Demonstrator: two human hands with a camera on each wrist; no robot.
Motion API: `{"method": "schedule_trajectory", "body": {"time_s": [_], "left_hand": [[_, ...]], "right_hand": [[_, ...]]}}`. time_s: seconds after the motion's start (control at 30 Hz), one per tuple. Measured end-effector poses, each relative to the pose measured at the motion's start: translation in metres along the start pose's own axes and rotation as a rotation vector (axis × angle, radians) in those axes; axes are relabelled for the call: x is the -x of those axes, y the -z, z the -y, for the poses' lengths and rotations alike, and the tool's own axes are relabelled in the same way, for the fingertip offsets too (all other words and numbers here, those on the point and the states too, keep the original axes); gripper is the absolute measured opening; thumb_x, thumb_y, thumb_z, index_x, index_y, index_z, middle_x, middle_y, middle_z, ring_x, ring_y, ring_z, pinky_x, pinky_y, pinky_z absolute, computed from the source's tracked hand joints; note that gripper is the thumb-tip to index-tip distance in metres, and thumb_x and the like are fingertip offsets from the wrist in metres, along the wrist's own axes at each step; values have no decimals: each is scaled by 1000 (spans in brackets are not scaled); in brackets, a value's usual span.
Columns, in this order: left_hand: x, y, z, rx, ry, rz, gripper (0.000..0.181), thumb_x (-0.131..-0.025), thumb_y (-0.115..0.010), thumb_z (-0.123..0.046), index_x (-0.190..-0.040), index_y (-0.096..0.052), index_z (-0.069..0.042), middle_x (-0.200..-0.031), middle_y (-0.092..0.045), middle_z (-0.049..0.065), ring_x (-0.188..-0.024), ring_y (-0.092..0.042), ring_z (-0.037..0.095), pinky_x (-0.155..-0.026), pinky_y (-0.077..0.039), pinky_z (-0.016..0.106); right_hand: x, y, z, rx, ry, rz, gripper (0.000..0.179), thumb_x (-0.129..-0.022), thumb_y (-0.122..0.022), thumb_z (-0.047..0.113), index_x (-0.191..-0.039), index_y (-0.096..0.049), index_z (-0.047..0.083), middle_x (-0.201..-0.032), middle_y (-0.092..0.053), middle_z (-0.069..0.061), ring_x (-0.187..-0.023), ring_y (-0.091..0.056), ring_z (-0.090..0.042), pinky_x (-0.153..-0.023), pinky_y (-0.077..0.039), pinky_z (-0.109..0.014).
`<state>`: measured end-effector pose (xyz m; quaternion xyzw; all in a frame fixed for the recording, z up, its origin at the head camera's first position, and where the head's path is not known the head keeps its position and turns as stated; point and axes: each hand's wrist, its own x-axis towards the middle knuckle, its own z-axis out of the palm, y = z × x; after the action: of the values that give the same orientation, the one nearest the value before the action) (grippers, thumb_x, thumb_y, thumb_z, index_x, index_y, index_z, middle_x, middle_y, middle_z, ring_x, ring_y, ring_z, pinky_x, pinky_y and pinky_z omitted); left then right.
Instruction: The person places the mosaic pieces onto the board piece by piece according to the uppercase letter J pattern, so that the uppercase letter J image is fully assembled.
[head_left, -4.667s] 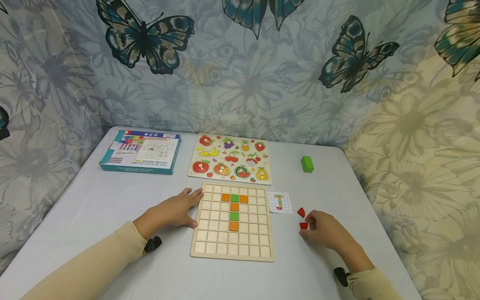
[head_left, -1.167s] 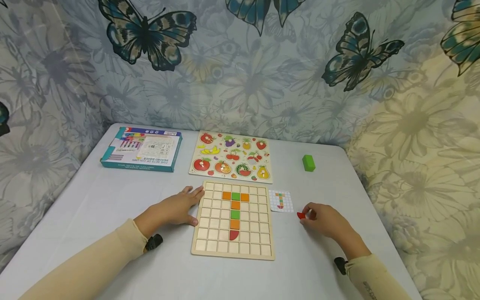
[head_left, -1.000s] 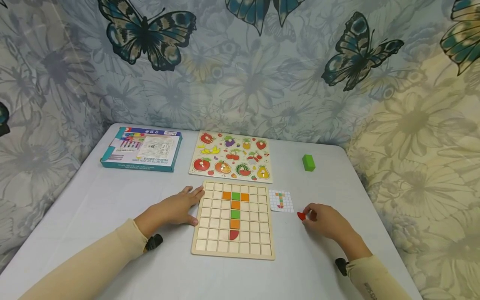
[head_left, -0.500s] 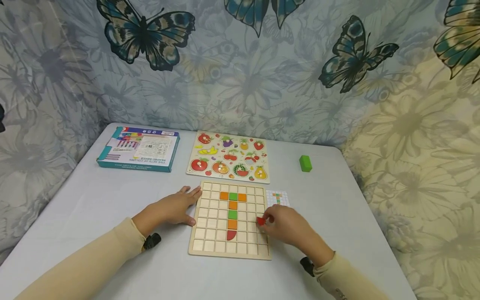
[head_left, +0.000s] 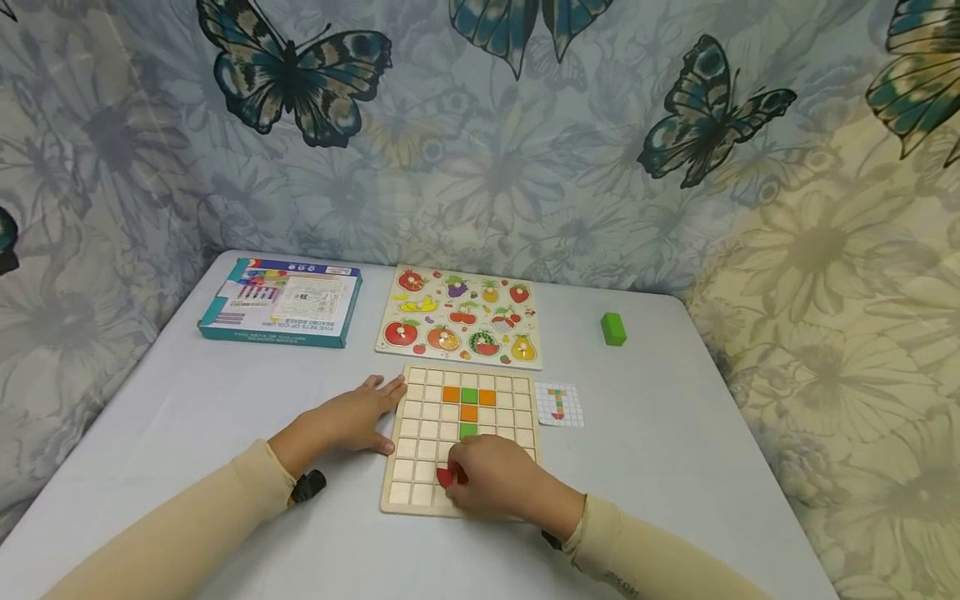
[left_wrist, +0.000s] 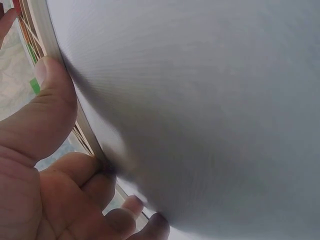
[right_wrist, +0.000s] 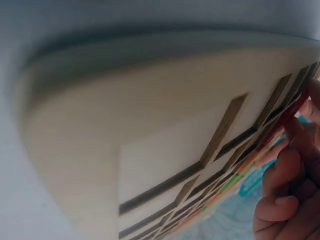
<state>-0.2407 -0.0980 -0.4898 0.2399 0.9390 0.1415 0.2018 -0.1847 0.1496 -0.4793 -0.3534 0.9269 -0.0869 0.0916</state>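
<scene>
My right hand is over the lower middle of the wooden grid board, pinching a red quarter-circle tile between thumb and fingertips. In the right wrist view the red tile lies close over the grid cells. Orange tiles and green tiles form a T shape on the board; its lower part is hidden behind this hand. My left hand rests at the board's left edge, fingers spread. In the left wrist view its thumb touches the board's rim.
A small pattern card lies right of the board. Behind the board is a fruit puzzle board, with a teal-edged flat box to its left. A green block stands at the back right of the white-covered table.
One red tile went into a cell below the lowest orange tile. My right hand then picked up the other from the right of the card and carried it left over the board.
</scene>
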Motion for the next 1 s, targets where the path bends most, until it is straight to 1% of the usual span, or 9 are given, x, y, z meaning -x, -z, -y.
{"method": "schedule_trajectory", "body": {"time_s": [0.2, 0.43, 0.57, 0.67, 0.8, 0.87, 1.0], "left_hand": [[0, -1, 0, -10, 6, -8, 96, -79, -80, -39, -153, -30, -2, -160, -22, 11, -145, -14, 42, -111, -24, 54], [2, -1, -2, -3, 9, -4, 96, -80, -79, -38, -153, -30, -2, -160, -21, 10, -145, -14, 42, -112, -23, 54], [2, -1, -2, -1, 5, -3, 96, -80, -79, -38, -153, -29, -2, -160, -21, 10, -145, -14, 43, -111, -24, 55], [2, 0, -2, 0, 12, -6, 96, -80, -79, -38, -154, -29, -3, -161, -20, 9, -145, -13, 42, -111, -24, 55], [2, 0, -1, 9, 18, -5, 96, -79, -79, -38, -154, -29, -4, -161, -19, 7, -145, -12, 41, -111, -24, 56], [2, 0, -1, 12, 11, -6, 96, -80, -79, -37, -153, -29, -3, -161, -19, 9, -145, -12, 42, -110, -24, 57], [2, -1, 0, 16, 12, -4, 96, -80, -79, -38, -154, -28, -4, -161, -19, 7, -145, -12, 42, -110, -24, 57]], "right_hand": [[0, 0, 0, -13, -3, -10, 15, -83, -74, 28, -83, -64, 17, -68, -49, 14, -59, -46, -4, -54, -40, -20], [-4, 0, 1, 24, -3, -24, 16, -82, -76, 28, -86, -65, 17, -69, -51, 14, -59, -46, -4, -54, -41, -21], [-6, 0, 2, 20, -14, -15, 15, -84, -76, 29, -85, -65, 18, -69, -52, 15, -59, -47, -3, -53, -41, -21], [-8, 1, 4, 7, -41, 3, 17, -84, -78, 29, -82, -65, 19, -68, -52, 16, -59, -47, -3, -53, -42, -22], [-12, 1, 4, -16, -91, 25, 20, -81, -82, 29, -79, -63, 21, -65, -51, 16, -58, -48, -4, -53, -41, -23], [-13, 0, 3, -30, -111, 35, 21, -81, -82, 29, -78, -62, 22, -64, -50, 16, -58, -48, -5, -52, -41, -24], [-13, -1, 3, -51, -136, 54, 22, -82, -81, 30, -76, -61, 22, -63, -49, 14, -57, -47, -6, -52, -40, -24]]}}
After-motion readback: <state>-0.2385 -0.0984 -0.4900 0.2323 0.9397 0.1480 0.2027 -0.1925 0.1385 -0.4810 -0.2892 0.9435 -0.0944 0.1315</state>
